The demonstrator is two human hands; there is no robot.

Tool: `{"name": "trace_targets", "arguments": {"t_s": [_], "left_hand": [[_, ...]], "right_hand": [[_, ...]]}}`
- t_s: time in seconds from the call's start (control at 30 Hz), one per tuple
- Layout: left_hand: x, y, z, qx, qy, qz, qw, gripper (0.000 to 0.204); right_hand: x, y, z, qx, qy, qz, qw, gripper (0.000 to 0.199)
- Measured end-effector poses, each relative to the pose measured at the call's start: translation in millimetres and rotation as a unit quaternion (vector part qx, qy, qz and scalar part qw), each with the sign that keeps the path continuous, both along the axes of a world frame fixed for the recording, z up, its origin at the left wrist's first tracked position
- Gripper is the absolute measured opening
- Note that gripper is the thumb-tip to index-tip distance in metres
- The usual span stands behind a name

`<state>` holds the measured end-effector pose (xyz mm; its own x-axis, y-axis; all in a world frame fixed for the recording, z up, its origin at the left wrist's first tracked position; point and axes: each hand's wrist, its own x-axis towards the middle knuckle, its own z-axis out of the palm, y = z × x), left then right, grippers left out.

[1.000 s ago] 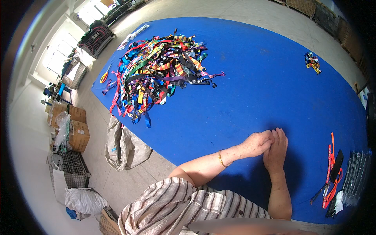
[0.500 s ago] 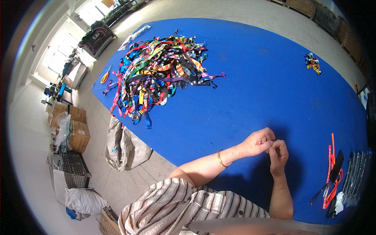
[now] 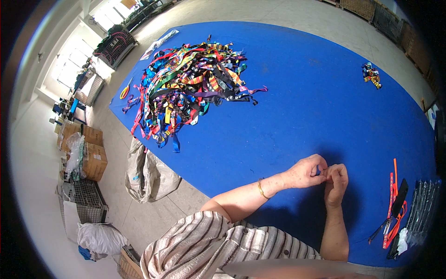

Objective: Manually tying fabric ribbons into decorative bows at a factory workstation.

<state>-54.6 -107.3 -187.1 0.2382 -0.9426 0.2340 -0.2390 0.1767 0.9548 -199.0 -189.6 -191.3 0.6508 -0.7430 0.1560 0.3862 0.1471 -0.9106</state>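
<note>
My left hand (image 3: 304, 172), with a gold-coloured bracelet (image 3: 263, 189) at its wrist, meets my right hand (image 3: 335, 181) over the near part of the blue table (image 3: 288, 121). Both hands are closed in a pinch, fingertips against fingertips. Whatever lies between them, if anything, is too small or hidden to make out. Off to the right of my hands lie orange and red straps (image 3: 388, 204) with a black flat piece (image 3: 399, 197). Far to the left spreads a large tangled heap of colourful printed lanyard straps (image 3: 190, 88).
Scissors with yellow-orange handles (image 3: 124, 92) lie left of the heap. A small bunch of straps (image 3: 371, 76) is at the far right. Clear plastic packets (image 3: 423, 209) line the right edge. A whitish sack (image 3: 148, 174) sits on the floor by the table, with cartons (image 3: 94, 160) beyond.
The fingers of my left hand have rounded into a loop with a gap inside. My right hand has turned and shifted slightly right. The straps have stayed put.
</note>
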Motion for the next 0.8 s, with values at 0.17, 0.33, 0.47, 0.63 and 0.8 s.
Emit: {"name": "trace_targets", "arguments": {"t_s": [0.17, 0.33, 0.47, 0.63, 0.8], "left_hand": [[1.2, -0.7, -4.8, 0.013, -0.016, -0.01, 1.0, 0.027], [1.7, 0.5, -2.2, 0.045, -0.01, -0.021, 0.999, 0.028], [-0.2, -0.8, 0.0, 0.037, 0.001, -0.027, 0.999, 0.027], [1.5, -1.1, -3.5, 0.036, -0.011, -0.028, 0.999, 0.026], [2.7, -0.4, -1.1, 0.079, -0.014, -0.032, 0.996, 0.027]], "right_hand": [[-2.8, -3.2, -4.1, -0.026, 0.022, -0.007, 0.999, 0.021], [-2.0, -2.6, -2.8, -0.024, 0.017, -0.003, 1.0, 0.021], [-2.7, -3.9, -0.6, -0.009, 0.005, -0.014, 1.0, 0.021], [-1.8, -5.4, -2.0, -0.004, 0.0, -0.006, 1.0, 0.02], [-1.9, -4.4, 1.4, 0.01, 0.007, -0.01, 1.0, 0.021]]}}
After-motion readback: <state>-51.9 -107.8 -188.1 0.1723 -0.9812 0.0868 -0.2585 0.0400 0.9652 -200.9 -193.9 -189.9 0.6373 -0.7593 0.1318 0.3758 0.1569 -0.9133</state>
